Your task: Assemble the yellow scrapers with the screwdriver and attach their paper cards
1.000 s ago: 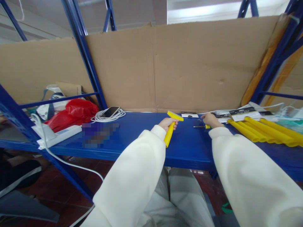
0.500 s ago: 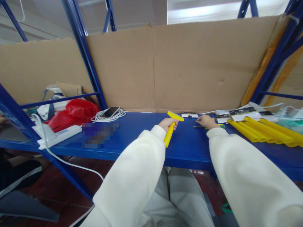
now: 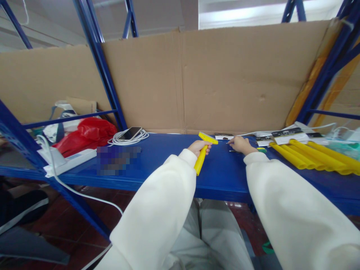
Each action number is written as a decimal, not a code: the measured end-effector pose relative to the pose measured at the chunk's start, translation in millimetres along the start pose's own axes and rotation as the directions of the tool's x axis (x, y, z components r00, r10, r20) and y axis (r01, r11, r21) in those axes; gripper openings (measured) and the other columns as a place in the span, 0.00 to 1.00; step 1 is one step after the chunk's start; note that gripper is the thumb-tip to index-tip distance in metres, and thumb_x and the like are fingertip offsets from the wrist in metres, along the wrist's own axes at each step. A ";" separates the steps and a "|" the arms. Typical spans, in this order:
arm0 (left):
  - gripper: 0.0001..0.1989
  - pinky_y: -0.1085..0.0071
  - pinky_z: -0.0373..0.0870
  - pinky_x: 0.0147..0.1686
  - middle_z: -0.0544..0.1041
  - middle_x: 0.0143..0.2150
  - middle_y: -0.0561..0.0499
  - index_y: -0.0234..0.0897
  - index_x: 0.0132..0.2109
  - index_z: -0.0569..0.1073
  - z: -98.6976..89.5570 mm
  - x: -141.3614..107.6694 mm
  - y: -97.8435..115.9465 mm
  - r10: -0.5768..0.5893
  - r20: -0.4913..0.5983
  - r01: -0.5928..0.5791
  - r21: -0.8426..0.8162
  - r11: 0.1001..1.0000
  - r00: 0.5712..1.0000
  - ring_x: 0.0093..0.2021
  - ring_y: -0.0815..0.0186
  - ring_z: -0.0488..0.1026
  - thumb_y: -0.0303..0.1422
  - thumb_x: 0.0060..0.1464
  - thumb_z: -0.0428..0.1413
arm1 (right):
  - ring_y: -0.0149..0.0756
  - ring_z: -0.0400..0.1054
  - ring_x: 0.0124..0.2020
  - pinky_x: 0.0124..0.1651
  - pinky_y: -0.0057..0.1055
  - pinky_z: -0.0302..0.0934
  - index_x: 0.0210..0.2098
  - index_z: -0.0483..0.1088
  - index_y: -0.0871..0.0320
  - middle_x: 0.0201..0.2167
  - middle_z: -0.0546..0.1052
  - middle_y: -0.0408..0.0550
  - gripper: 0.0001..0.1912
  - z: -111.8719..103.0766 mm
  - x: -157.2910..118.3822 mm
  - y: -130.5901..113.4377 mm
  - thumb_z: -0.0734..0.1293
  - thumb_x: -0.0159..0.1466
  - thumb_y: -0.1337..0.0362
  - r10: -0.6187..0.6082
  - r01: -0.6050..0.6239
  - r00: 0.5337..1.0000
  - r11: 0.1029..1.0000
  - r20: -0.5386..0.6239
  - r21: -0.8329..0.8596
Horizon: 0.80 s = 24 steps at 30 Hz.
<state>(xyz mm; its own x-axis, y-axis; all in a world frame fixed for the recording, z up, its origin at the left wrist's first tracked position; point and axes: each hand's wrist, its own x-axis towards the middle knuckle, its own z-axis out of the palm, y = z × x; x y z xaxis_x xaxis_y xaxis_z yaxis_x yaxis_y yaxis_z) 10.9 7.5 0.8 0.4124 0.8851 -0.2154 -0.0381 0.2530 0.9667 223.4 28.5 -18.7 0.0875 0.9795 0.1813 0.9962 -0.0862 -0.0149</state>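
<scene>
My left hand (image 3: 198,147) is closed around a yellow T-shaped scraper (image 3: 200,163), its wide head tilted up and its handle pointing down toward the shelf's front edge. Right of it, my right hand (image 3: 239,144) is closed in a pinch just above the blue shelf. A tiny thing shows at its fingertips, too small to name. Beneath this hand lies a screwdriver (image 3: 261,149) with a green and yellow handle, partly hidden by the hand and cuff.
Several yellow tubes (image 3: 316,156) lie at the right beside black-and-white packets (image 3: 289,135). A small card (image 3: 224,136) rests by the cardboard back wall (image 3: 225,82). To the left are a phone (image 3: 131,133) on a coiled white cable, a red bag (image 3: 94,133) and a power strip (image 3: 74,161).
My right hand has moved a little left toward the scraper, covering more of the screwdriver's shaft. My left hand and the scraper stay almost where they were.
</scene>
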 end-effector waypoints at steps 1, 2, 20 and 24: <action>0.11 0.80 0.53 0.15 0.62 0.17 0.59 0.35 0.30 0.64 0.2 -0.2 -0.1 0.004 0.000 -0.004 -0.002 1.000 1.000 0.15 0.76 0.57 0.20 0.59 0.49 | 0.50 0.65 0.60 0.59 0.49 0.56 0.53 0.76 0.53 0.56 0.74 0.56 0.20 1.1 0.8 -0.5 0.61 0.65 0.68 -0.010 0.010 1.000 1.000 -0.002 -0.011; 0.11 0.80 0.52 0.15 0.62 0.17 0.59 0.35 0.30 0.64 0.5 -0.5 -0.3 0.009 -0.001 -0.009 -0.004 1.000 1.000 0.15 0.76 0.56 0.19 0.60 0.49 | 0.51 0.65 0.60 0.59 0.49 0.56 0.55 0.75 0.52 0.57 0.74 0.56 0.21 2.2 1.7 -1.0 0.61 0.65 0.68 -0.016 0.016 1.000 1.000 -0.002 -0.021; 0.11 0.80 0.52 0.15 0.63 0.17 0.59 0.34 0.30 0.64 2.2 0.0 -0.4 -0.013 0.008 0.013 -0.012 1.000 1.000 0.14 0.76 0.56 0.19 0.59 0.50 | 0.44 0.73 0.46 0.47 0.35 0.63 0.41 0.79 0.54 0.42 0.81 0.52 0.13 14.4 14.6 -1.7 0.63 0.63 0.65 -0.055 0.064 0.995 0.991 -0.079 0.117; 0.12 0.81 0.52 0.15 0.62 0.17 0.59 0.34 0.29 0.63 4.2 -1.3 1.4 -0.020 0.005 0.020 -0.001 1.000 1.000 0.14 0.77 0.56 0.20 0.60 0.50 | 0.39 0.74 0.40 0.41 0.29 0.63 0.36 0.79 0.54 0.36 0.82 0.50 0.09 20.4 19.3 -5.3 0.66 0.62 0.64 -0.129 0.144 0.981 0.985 -0.146 0.098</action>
<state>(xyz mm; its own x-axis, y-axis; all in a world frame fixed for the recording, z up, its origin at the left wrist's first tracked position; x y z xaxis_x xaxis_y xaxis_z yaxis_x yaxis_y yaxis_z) 14.1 5.0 3.0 0.4176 0.8780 -0.2340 -0.0305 0.2710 0.9621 219.8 51.5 -35.2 -0.0426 0.9453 0.3234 0.9937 0.0738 -0.0846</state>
